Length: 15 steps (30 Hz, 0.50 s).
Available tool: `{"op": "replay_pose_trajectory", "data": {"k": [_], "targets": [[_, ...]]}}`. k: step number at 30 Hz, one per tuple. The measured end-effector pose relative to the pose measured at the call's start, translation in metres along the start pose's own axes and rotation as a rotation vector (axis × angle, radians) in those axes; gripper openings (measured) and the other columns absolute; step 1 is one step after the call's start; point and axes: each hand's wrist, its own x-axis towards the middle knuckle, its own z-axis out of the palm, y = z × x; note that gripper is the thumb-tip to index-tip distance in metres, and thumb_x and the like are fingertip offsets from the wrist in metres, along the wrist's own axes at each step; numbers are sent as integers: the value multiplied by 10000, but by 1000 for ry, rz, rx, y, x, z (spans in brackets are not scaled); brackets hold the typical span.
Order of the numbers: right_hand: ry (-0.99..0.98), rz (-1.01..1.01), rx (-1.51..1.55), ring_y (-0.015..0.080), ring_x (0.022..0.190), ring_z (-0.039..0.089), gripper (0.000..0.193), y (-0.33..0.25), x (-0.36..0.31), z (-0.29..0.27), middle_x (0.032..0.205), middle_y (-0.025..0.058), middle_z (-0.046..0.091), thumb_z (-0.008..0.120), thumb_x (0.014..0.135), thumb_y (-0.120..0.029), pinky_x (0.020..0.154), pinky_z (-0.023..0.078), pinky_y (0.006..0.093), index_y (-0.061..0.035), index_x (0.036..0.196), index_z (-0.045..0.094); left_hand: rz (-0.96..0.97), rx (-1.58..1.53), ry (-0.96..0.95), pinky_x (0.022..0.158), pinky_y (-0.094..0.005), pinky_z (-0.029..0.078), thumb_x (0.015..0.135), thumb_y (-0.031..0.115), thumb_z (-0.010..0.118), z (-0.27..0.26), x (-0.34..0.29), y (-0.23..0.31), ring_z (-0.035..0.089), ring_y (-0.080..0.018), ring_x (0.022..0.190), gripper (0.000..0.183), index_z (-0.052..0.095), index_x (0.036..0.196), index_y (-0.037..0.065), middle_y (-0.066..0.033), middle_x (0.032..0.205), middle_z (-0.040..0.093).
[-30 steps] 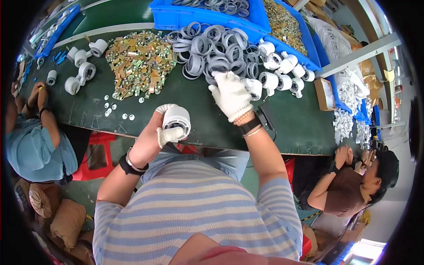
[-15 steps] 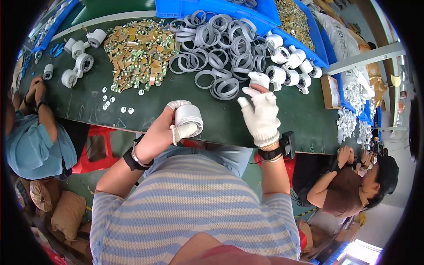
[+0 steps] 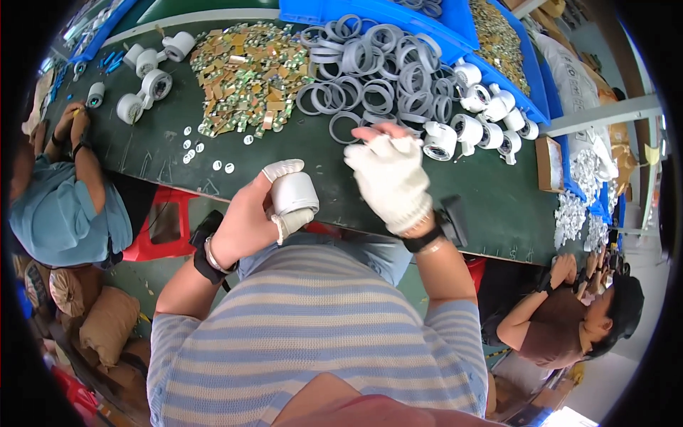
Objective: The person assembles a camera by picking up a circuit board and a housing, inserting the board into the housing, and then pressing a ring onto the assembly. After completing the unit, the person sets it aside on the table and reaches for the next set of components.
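Note:
In my left hand (image 3: 245, 217), a white cylindrical plastic housing (image 3: 294, 192) is gripped between the thumb and fingers, just above the table's near edge. White fingertip covers sit on some of those fingers. My right hand (image 3: 390, 174), in a white glove with bare fingertips, is at the near edge of a heap of grey rings (image 3: 370, 60). Its fingers point at the rings, partly hidden and slightly blurred. Right of this hand stands a white housing (image 3: 439, 142), apart from it, with several similar parts (image 3: 466, 129) behind.
Small circuit boards (image 3: 245, 78) lie heaped left of the rings, with small white discs (image 3: 218, 166) nearer me. Blue bins (image 3: 427, 28) line the far side. More white housings (image 3: 156, 85) stand at left. Co-workers sit at both sides; a cardboard box (image 3: 548, 164) is at right.
My right hand has left the white housing at the right and moved left to the grey rings. My left hand still holds its housing, now tilted differently. The whole view has shifted slightly.

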Motion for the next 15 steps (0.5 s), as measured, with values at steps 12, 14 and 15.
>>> {"op": "replay_pose_trajectory", "data": {"k": [12,14,15], "targets": [[-123,283,126,360,879,667,172,-28,1,50,956,136,639,715,904,-151,728,568,439,-72,1041,648,-16,37,3,916,-326,564,846,58,857,-12,8,24,674,-154,1046,707,518,1466,36,-82,1192,678],[-129,222,329,350,873,662,153,-26,-10,24,990,123,645,740,884,-144,752,567,448,-140,1022,674,37,141,0,899,-322,570,837,68,861,-20,4,19,693,-174,1024,710,531,1466,55,-83,1186,684],[-166,210,329,328,904,655,165,-31,-11,2,1020,93,652,759,860,-110,762,555,428,-162,1006,700,94,243,-13,881,-318,576,829,77,864,-23,2,16,712,-194,1001,713,543,1466,75,-85,1179,691]]}}
